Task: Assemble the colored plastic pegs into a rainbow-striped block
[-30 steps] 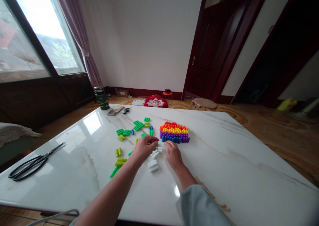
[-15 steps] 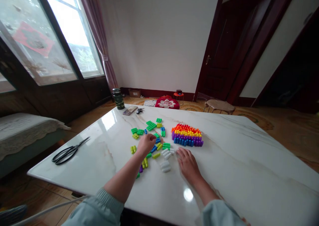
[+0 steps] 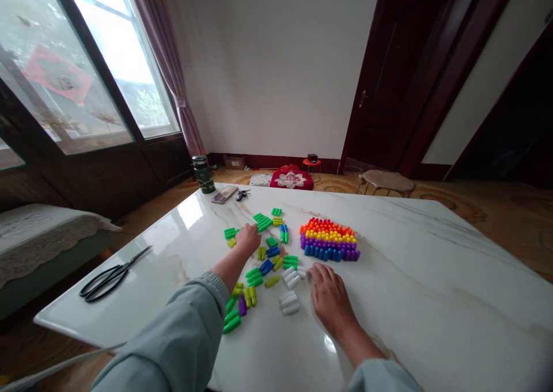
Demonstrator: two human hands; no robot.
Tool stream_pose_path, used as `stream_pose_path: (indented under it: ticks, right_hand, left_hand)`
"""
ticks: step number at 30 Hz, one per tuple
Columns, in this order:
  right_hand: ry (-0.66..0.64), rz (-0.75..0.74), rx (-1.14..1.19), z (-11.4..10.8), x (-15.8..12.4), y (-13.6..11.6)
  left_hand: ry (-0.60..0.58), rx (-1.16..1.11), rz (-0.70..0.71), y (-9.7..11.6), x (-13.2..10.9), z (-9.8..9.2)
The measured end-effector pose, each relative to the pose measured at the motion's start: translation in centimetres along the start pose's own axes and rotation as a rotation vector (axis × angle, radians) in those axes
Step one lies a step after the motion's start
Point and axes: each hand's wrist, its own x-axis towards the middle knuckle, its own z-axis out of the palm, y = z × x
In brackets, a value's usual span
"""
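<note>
**While L hand is among green pegs, R hand lies flat by white ones**

Where the loose pegs (image 3: 264, 267) scatter across the marble table (image 3: 415, 282), the L hand (image 3: 247, 238) is stretched to the far-left edge of the scatter. Its fingers are curled down, touching a small cluster of green pegs (image 3: 230, 232). Can't tell whether it grips one.

R hand (image 3: 330, 300) lies palm down on the tabletop, fingers spread, holding nothing. Its fingertips are just beside a few white pegs (image 3: 291, 277).

Rainbow block (image 3: 329, 239) of upright pegs (red, orange, yellow, purple, blue rows) stands just beyond the R hand, apart from it.

Black scissors (image 3: 110, 277) lie near the table's left edge, well apart from both hands. At the far corner: camo flask (image 3: 203, 174), phone (image 3: 223, 194), keys (image 3: 242, 194).
</note>
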Motion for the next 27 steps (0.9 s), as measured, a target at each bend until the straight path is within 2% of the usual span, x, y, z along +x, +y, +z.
stream_pose_path:
  ticks: [4,9,14,20,27]
  right_hand:
    - [-0.015,0.012,-0.026,-0.2,0.0,-0.2]
    - [-0.014,0.009,-0.030,-0.1,-0.1,-0.2]
    - [-0.022,0.020,-0.021,-0.3,0.0,-0.3]
    - [-0.044,0.032,-0.007,-0.7,0.0,-0.5]
    - [-0.050,0.039,-0.011,-0.5,0.0,-0.4]
  left_hand:
    - [-0.045,0.058,0.012,0.6,0.9,0.7]
    - [-0.007,0.020,0.060,1.9,1.5,0.9]
    - [-0.033,-0.013,0.103,4.7,3.0,1.2]
    - [-0.012,0.029,0.136,7.7,3.5,3.0]
    - [-0.001,0.025,0.185,8.0,2.8,4.9]
